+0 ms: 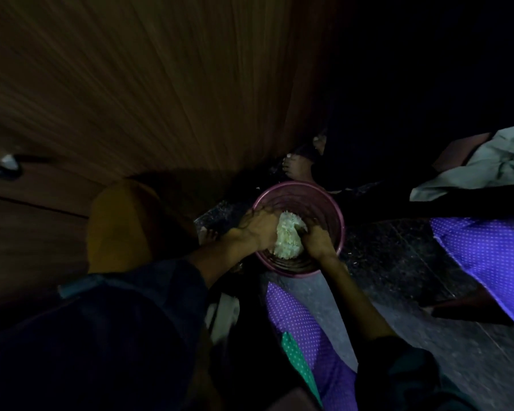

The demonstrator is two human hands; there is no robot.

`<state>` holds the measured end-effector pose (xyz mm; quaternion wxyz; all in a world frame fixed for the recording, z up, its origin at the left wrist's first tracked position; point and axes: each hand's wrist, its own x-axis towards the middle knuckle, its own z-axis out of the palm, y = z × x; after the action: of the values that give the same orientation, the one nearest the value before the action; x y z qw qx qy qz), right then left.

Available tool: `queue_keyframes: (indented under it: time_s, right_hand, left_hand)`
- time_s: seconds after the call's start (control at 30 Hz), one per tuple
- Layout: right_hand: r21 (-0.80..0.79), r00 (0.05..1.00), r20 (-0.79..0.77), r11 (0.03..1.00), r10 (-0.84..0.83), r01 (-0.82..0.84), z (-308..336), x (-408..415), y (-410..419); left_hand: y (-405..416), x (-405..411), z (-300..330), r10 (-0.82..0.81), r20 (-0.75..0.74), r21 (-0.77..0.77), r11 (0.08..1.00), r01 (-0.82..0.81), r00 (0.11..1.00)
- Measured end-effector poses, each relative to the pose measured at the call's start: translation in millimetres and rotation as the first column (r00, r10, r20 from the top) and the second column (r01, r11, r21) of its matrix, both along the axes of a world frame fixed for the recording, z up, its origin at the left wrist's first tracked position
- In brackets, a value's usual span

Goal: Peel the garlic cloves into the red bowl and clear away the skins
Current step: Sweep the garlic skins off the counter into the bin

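Purple polka-dotted cloth [297, 321] lay nearest. Beyond it, the left hand [257, 229] and right hand [319, 241] cupped a pale heap of garlic skins [288, 237] inside the round red plastic bowl [333, 212] on the dark floor [398, 256].

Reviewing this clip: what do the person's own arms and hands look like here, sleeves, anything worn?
Both forearms are bare from above the wrist down. The left hand comes out of a dark blue sleeve pushed up the arm; the right hand out of a dark sleeve that looks teal-tinged. No rings, bangles or watch can be made out, but the picture is dim and blurred.
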<state>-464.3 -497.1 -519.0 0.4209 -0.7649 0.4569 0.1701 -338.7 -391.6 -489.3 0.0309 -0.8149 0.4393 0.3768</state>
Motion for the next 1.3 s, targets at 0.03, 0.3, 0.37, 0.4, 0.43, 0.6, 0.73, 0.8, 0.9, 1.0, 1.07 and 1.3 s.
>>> queue_keyframes:
  time_s: [0.03,0.3,0.37,0.4,0.43,0.6,0.73,0.8,0.9,1.0,1.07,1.3]
  right_hand:
    - [-0.012,1.000,0.023,1.000,0.002,-0.002,6,1,2]
    - [-0.141,0.961,0.251,0.987,0.113,-0.079,98,16,31]
    - [-0.195,0.930,0.328,0.975,0.164,-0.103,135,29,32]
    - [-0.214,0.921,0.347,0.971,0.180,-0.109,154,35,34]
    - [-0.233,0.908,0.369,0.966,0.198,-0.116,175,42,38]
    - [-0.307,0.801,0.519,0.940,0.298,-0.151,281,69,72]
    - [-0.366,0.645,0.662,0.916,0.381,-0.166,356,96,105]
    - [-0.377,0.548,0.726,0.907,0.414,-0.186,391,114,126]
    - [-0.419,0.413,0.770,0.873,0.487,-0.248,434,147,163]
    - [-0.482,0.320,0.771,0.833,0.551,-0.272,463,183,203]
    - [-0.558,0.262,0.742,0.785,0.617,-0.268,474,205,224]
    - [-0.713,0.224,0.583,0.624,0.781,-0.320,487,288,296]
  left_hand:
    - [3,4,3,0.022,0.008,-0.008,1.000,-0.022,1.000]
    - [23,10,118,0.002,0.192,-0.215,0.976,0.040,0.981]
    - [39,17,147,0.028,0.251,-0.260,0.965,0.040,0.968]
    - [45,19,161,0.036,0.275,-0.289,0.956,0.047,0.961]
    - [55,22,179,0.065,0.295,-0.323,0.946,0.035,0.953]
    - [101,36,258,0.168,0.365,-0.501,0.865,0.041,0.916]
    - [150,50,330,0.267,0.407,-0.687,0.719,0.101,0.873]
    - [176,62,361,0.335,0.407,-0.765,0.633,0.117,0.850]
    - [213,86,401,0.432,0.402,-0.834,0.538,0.127,0.808]
    - [256,112,430,0.524,0.408,-0.855,0.506,0.111,0.748]
    - [284,129,439,0.587,0.402,-0.863,0.499,0.076,0.703]
    - [391,175,445,0.771,0.330,-0.862,0.481,-0.159,0.545]
